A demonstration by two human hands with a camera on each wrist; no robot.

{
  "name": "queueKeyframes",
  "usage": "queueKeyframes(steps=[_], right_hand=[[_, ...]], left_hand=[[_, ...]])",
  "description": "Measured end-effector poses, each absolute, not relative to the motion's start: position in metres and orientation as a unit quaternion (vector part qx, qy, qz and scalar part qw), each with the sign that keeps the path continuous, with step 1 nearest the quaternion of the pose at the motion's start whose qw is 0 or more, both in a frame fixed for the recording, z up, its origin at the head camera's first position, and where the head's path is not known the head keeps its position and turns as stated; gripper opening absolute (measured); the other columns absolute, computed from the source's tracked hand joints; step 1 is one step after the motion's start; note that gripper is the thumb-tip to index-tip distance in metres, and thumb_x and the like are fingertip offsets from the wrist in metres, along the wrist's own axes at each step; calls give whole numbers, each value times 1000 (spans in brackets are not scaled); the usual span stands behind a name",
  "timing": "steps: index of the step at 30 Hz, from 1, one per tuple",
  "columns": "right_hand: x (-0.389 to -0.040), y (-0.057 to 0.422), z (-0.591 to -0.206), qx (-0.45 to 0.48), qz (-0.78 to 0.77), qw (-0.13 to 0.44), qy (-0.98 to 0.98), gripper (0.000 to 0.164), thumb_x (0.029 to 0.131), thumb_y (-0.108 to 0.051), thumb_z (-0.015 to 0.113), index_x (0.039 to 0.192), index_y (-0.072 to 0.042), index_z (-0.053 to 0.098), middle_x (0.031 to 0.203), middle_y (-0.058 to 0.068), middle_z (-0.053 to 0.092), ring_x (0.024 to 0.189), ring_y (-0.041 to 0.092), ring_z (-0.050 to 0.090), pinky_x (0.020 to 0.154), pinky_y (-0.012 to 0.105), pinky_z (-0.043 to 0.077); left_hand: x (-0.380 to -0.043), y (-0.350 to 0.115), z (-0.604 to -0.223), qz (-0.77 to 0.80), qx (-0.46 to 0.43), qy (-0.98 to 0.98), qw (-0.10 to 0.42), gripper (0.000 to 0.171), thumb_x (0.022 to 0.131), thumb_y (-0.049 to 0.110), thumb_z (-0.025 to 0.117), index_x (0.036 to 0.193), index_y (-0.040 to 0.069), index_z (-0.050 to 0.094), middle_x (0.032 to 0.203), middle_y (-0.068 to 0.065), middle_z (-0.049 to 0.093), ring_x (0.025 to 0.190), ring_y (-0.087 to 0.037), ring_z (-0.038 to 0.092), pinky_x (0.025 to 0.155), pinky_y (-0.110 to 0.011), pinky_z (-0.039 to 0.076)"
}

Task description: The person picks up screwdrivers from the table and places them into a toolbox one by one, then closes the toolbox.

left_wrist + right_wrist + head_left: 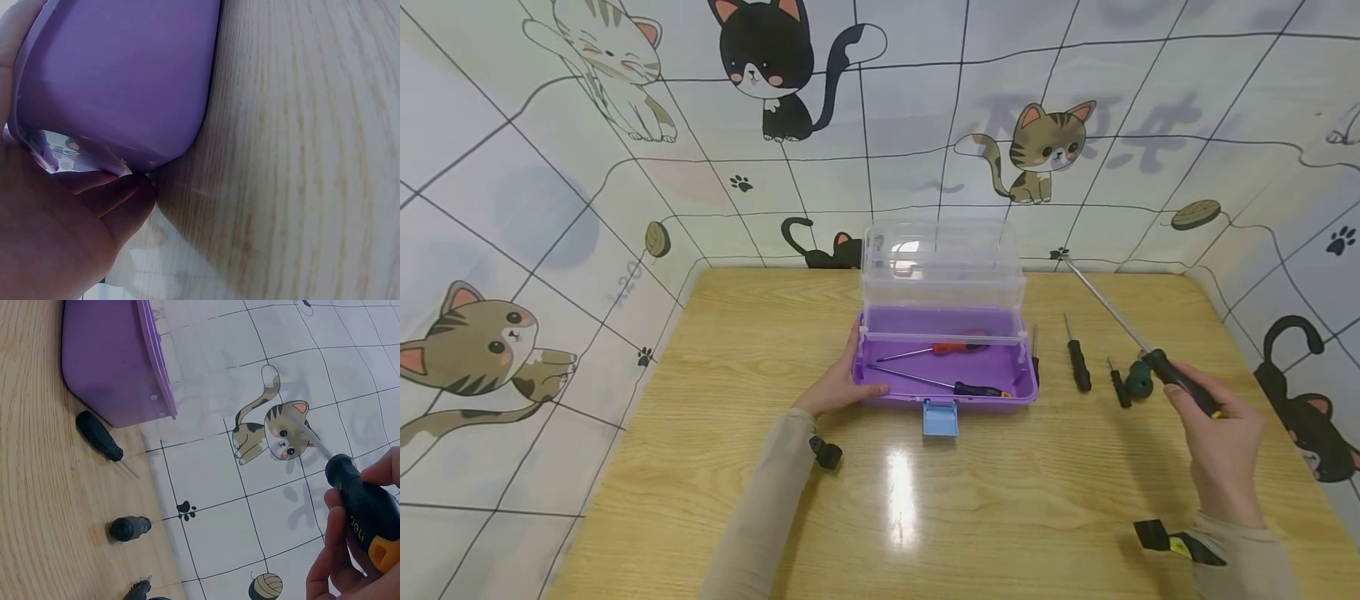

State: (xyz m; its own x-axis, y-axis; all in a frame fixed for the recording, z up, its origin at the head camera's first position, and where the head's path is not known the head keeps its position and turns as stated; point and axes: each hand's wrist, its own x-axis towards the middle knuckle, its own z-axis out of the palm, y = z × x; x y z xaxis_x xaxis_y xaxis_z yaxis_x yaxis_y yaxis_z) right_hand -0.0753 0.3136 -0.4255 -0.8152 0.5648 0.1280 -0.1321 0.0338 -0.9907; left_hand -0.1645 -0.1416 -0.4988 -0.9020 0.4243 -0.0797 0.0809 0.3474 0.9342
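A purple toolbox [943,323] with its clear lid [943,258] raised stands near the back of the table. Inside lie a red-handled screwdriver [951,348] and a black-handled screwdriver [977,389]. My left hand [842,379] grips the box's left end, thumb over the front rim; the left wrist view shows fingers curled at the purple end wall [119,69]. Out to the right, my right hand [1225,433] holds a long screwdriver [1176,379] by its black handle, raised above the table, shaft pointing up and left. The right wrist view shows yellow on that handle [362,512].
Right of the box lie a black screwdriver [1078,362], a small screwdriver [1119,387] and a green-handled stubby tool [1139,380]. Another dark handle [100,434] lies close against the box's right end. A blue latch [940,418] hangs at the front. Cat-patterned walls [917,183] border the table.
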Motion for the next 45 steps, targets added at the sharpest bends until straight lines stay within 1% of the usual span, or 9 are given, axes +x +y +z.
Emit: queueKeyframes(steps=[8, 12, 19, 22, 24, 29, 34, 39, 45], right_hand=[[-75, 304, -423, -155, 652, 232, -705, 29, 81, 14, 65, 109, 9, 70, 103, -2, 69, 97, 11, 60, 70, 8, 48], [-76, 299, -424, -138, 669, 220, -697, 30, 81, 16, 65, 110, 10, 69, 103, -2, 70, 99, 13, 60, 71, 10, 49], [-78, 290, -433, -86, 678, 204, -701, 29, 81, 17, 63, 108, 10, 69, 103, -1, 71, 96, 10, 63, 67, 10, 50], [-81, 287, -438, -63, 668, 191, -717, 29, 82, 16, 64, 107, 5, 72, 104, 1, 71, 93, 11, 62, 61, 10, 48], [-83, 285, -441, -48, 649, 181, -738, 28, 84, 12, 65, 109, 1, 73, 105, 0, 70, 92, 11, 61, 57, 10, 46], [-87, 281, -447, -18, 612, 159, -774, 28, 87, 7, 66, 114, 4, 69, 110, -7, 68, 99, 11, 57, 63, 11, 45], [-90, 277, -451, -4, 593, 154, -790, 29, 87, 6, 67, 115, 5, 68, 113, -5, 67, 106, 8, 56, 74, 11, 46], [-93, 273, -456, 22, 595, 150, -789, 30, 85, 9, 67, 114, -1, 71, 112, -1, 69, 99, 8, 59, 76, 13, 47], [-96, 270, -458, 48, 601, 142, -785, 31, 86, 10, 66, 114, 0, 70, 112, 0, 68, 96, 7, 61, 73, 13, 48]], left_hand=[[-163, -141, -499, 552, 155, 804, 158, 126, 77, 22, 82, 146, 50, -19, 161, -3, -4, 143, -29, 14, 113, -49, 17], [-163, -140, -499, 550, 152, 805, 161, 126, 77, 22, 82, 146, 49, -20, 161, -3, -4, 143, -31, 15, 112, -50, 18], [-156, -138, -478, 558, 165, 796, 165, 123, 80, 16, 79, 151, 31, -20, 160, -11, -8, 142, -38, 11, 112, -56, 15], [-153, -137, -465, 560, 165, 793, 175, 122, 81, 14, 78, 152, 26, -20, 159, -14, -9, 142, -39, 10, 112, -56, 15], [-152, -138, -462, 559, 162, 793, 181, 121, 81, 14, 78, 151, 28, -20, 159, -13, -9, 143, -38, 10, 112, -54, 15], [-152, -139, -461, 566, 160, 787, 184, 122, 81, 14, 78, 151, 30, -20, 160, -12, -7, 143, -36, 9, 112, -53, 15], [-152, -139, -462, 569, 161, 786, 181, 121, 81, 14, 78, 151, 30, -20, 160, -13, -6, 143, -35, 9, 112, -53, 15], [-152, -138, -463, 564, 167, 789, 179, 121, 81, 15, 78, 152, 28, -20, 160, -14, -6, 143, -36, 10, 112, -54, 15], [-153, -138, -464, 559, 170, 792, 175, 121, 81, 15, 78, 151, 29, -20, 160, -13, -7, 143, -37, 10, 112, -54, 16]])
